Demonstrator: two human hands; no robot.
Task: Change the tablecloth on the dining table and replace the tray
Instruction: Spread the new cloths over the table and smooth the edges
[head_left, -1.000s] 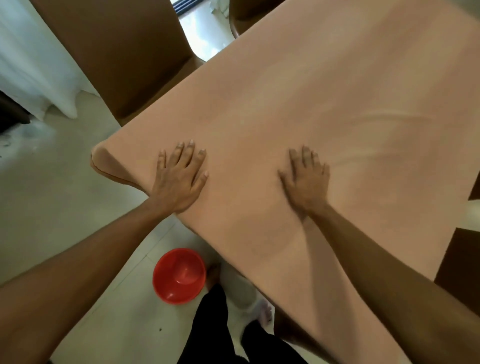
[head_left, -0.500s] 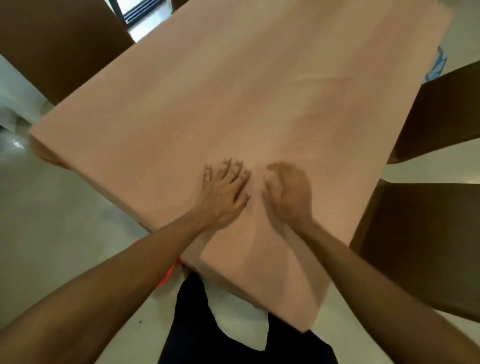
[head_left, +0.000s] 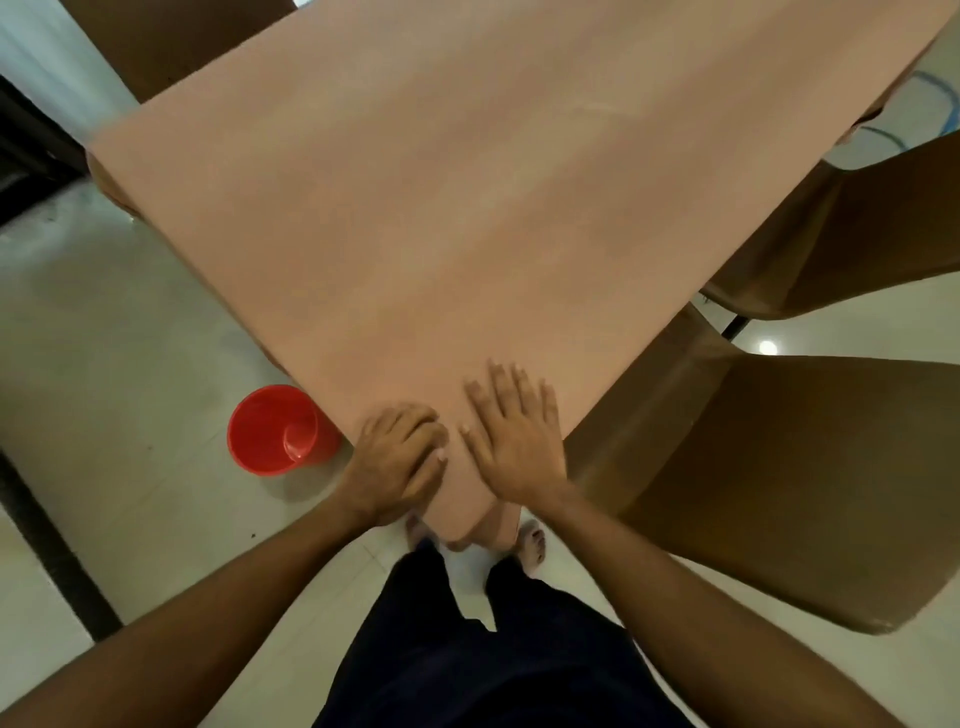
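fitting tablecloth (head_left: 467, 208) | left hand (head_left: 400, 460) curling round its edge at near corner, seemingly tautening it | right hand (head_left: 517, 447) pressing flat just beside, pinning cloth smooth

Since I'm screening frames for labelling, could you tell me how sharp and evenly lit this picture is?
Head view: soft overall, with the fingertips of the right hand smeared by motion; the wide-angle lens stretches the chair toward the edge; a small glare spot sits on the floor; the light is dim and warm.
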